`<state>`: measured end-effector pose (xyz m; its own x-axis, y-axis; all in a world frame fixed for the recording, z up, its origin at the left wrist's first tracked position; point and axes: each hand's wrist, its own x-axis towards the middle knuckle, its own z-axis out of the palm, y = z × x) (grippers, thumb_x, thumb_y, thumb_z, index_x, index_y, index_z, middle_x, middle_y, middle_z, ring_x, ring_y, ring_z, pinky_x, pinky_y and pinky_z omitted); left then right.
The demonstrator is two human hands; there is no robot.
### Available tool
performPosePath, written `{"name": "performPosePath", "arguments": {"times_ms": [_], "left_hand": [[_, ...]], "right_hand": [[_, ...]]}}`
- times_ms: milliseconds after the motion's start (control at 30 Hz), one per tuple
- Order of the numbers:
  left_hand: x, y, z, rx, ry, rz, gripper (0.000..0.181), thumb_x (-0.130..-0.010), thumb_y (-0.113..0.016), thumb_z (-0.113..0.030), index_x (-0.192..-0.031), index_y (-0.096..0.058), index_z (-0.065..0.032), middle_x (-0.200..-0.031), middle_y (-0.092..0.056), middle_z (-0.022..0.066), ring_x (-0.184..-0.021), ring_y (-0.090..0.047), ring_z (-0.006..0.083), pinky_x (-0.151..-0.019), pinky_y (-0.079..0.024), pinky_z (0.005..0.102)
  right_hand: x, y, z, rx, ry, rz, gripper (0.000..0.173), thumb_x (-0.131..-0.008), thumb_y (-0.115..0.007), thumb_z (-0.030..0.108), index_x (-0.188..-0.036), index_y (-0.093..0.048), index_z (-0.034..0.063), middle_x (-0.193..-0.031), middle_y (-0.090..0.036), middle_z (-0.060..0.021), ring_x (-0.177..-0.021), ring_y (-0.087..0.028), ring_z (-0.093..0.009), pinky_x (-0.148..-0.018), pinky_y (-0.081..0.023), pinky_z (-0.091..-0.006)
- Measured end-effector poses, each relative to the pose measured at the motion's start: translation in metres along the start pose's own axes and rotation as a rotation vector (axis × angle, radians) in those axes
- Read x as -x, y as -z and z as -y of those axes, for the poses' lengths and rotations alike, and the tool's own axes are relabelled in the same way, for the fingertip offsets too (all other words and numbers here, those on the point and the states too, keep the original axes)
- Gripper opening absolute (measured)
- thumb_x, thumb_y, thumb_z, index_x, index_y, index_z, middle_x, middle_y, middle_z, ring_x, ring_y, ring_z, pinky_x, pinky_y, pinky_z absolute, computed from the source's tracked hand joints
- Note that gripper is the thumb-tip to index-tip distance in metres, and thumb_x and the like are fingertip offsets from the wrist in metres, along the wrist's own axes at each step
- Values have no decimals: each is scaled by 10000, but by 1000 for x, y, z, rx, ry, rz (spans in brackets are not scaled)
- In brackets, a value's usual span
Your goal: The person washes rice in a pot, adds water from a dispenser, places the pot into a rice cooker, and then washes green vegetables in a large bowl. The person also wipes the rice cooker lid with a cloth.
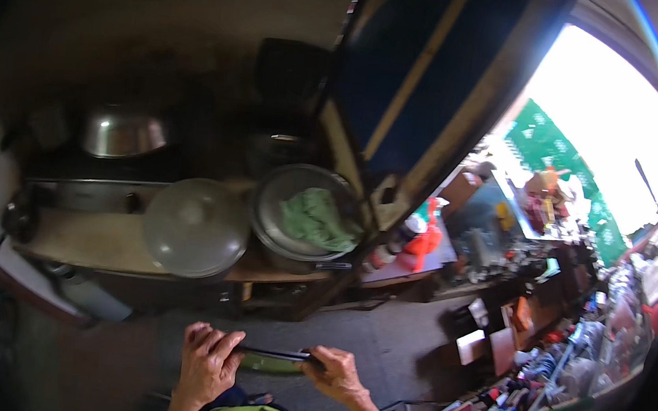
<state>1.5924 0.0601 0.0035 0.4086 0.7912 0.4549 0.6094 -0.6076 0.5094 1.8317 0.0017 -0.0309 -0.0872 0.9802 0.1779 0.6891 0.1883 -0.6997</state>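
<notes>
My left hand [210, 360] and my right hand [336, 374] grip opposite ends of a thin, dark-edged object [276, 354] in front of my body. A greenish strip shows just beneath its dark edge; what exactly the object is cannot be told. Beyond my hands runs a wooden counter [85, 235]. On it a round, pale domed lid [196, 225] lies close to the counter's front edge. To its right stands a wide metal pot [266, 208], covered on top, with a crumpled green cloth [321, 219] lying over it.
A shiny steel pot [125, 133] sits on a gas stove [83, 194] at the back left. A dark blue wood-framed panel [431, 67] slants down beside the counter. Red plastic bags [424, 238] and crowded clutter [569, 359] fill the right side. Concrete floor [389, 324] lies below.
</notes>
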Motion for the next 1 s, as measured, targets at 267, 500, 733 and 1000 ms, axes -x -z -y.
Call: {"name": "performPosePath", "arguments": {"times_ms": [267,500,733,1000], "left_hand": [[-59,110,24,-162,-128,-186,313,-589,-719,-35,-872,-587,-55,-762,-549,47,-719,-496,250,-650,-420,360],[-118,133,75,-151,-228,-272,271,-658,-728,-106,-882,-591,-37,-731,-554,57,-670,-513,237,-601,-425,351],[-212,118,134,-75,-196,-237,292,-703,-727,-136,-932,-601,-8,-798,-589,122,-727,-556,282,-642,-466,364],[-361,52,186,-139,-249,-188,418,-772,-644,-49,-1157,-484,-16,-1087,-577,208,-984,-558,394,-809,-479,420]], "right_hand": [[-125,-4,63,91,229,150,294,-651,-692,39,-932,-609,54,-863,-629,-102,-797,-613,-280,-664,-491,-372],[-227,27,91,112,480,-64,231,-675,-666,21,-895,-600,48,-747,-621,-116,-653,-614,-268,-597,-475,-337],[-337,63,93,158,551,-97,206,-736,-646,17,-931,-578,19,-881,-631,-174,-816,-624,-316,-699,-479,-365],[-503,111,10,320,436,-180,208,-785,-628,100,-966,-587,7,-888,-611,-183,-819,-587,-341,-705,-446,-400]]}}
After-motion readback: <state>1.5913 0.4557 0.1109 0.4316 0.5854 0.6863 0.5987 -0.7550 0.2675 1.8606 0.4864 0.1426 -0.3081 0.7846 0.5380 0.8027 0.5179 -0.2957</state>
